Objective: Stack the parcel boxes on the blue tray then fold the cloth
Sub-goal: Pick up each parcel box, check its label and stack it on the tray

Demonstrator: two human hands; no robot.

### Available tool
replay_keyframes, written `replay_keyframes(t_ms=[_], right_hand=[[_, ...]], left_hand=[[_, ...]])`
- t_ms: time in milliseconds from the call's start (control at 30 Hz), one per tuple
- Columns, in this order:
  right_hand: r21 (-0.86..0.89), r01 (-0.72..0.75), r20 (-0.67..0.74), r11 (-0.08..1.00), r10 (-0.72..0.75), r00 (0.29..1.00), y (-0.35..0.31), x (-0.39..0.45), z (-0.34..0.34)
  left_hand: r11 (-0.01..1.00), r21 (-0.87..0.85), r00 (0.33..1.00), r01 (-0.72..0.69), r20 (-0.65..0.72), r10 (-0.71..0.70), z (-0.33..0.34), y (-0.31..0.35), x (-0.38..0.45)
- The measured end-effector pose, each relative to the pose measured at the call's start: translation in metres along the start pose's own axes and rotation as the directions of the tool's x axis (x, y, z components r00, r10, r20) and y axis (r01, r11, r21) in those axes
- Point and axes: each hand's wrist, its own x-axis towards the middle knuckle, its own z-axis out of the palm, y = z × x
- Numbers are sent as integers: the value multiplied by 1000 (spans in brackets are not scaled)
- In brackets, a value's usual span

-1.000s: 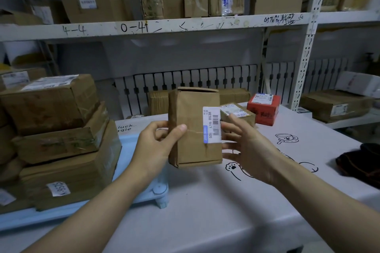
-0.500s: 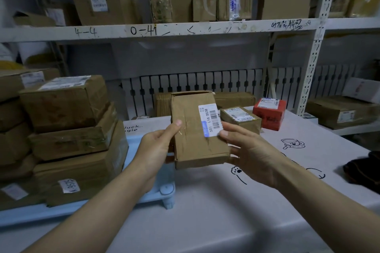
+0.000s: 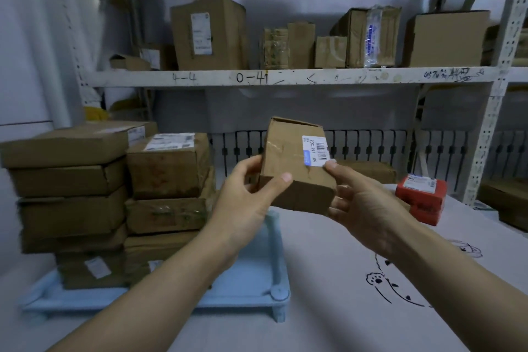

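Small parcel box (image 3: pixel 297 168), barcode label up: held tilted in mid-air above table (image 3: pixel 328 280) | left hand (image 3: pixel 243 197) gripped left edge | right hand (image 3: pixel 363 203) pinched right edge | blue tray (image 3: pixel 245 291) below-left carried stacked parcel boxes (image 3: pixel 168 166).

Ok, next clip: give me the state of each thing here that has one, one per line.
Held parcel box: in the air, tilted, sealed, label facing the camera.
Left hand: grips the box's left side.
Right hand: grips the box's right side, thumb by the label.
Blue tray: on the table, carrying two stacks.
Stacked boxes: closed, piled on the tray.
Red box: closed, resting on the table.
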Motion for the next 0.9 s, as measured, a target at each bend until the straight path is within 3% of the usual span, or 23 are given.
replay_keyframes(t_ms=[167,367,467,567,667,900], right_hand=[[-47,26,137,999,-19,990,-12,6,46],[-61,38,222,997,-24,975,-32,22,111],[-89,14,216,996,6,976,-39,33,145],[-106,-22,188,994,41,981,-43,46,176],[-155,-13,148,988,37,988,-45,58,200],[-421,100,99,902,-64,993,-30,77,231]], left_hand=[[987,78,988,-138,-61,142,-40,22,0],[875,429,947,-224,-117,299,-102,39,10],[728,664,903,-172,-188,385,-134,41,14],[474,876,850,-92,-179,495,-160,38,16],[284,959,848,-10,-143,511,-178,31,20],[304,952,869,47,-189,457,-195,17,30]])
